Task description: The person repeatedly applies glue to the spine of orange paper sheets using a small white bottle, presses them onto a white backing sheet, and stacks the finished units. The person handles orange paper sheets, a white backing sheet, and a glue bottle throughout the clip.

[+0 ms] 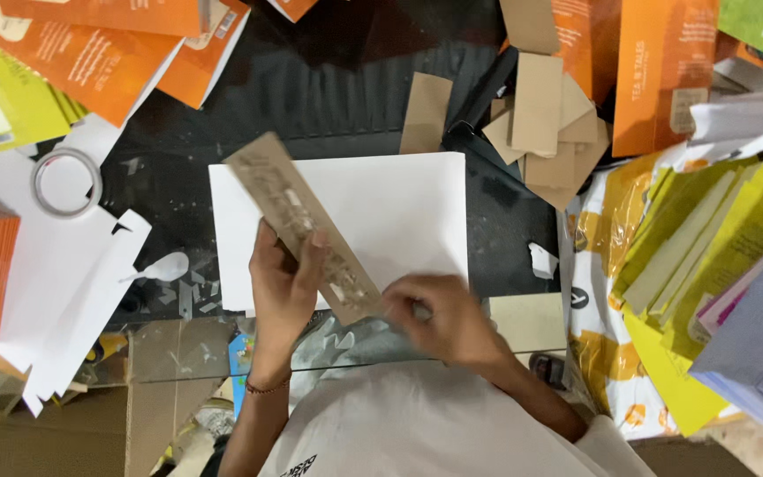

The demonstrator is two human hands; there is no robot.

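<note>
Landmark: white sheet (373,221), flat on the dark bench (328,97), straight ahead of the person.
Tape roll (65,182): well left of the sheet, lying on loose white card.
White card pieces (72,291): left of the sheet, overhanging the near bench edge.
Left hand (283,287): over the sheet's near left part, fingers and thumb closed round the middle of the cardboard strip (306,225).
Cardboard strip: long, brown, its face scuffed; it slants above the sheet from upper left down to lower right.
Right hand (439,314): at the sheet's near right corner, blurred, curled at the strip's lower end; whether it truly pinches it I cannot tell.
Brown card offcuts (545,132): just past the sheet's far right corner.
Yellow and orange packs (699,238): right of the sheet, piled close.
Risk: with only one firm grip, the strip may twist or slip; a sweeping elbow could knock the overhanging card off.
Room: open bench only beyond the sheet; both sides crowded, near edge close.
</note>
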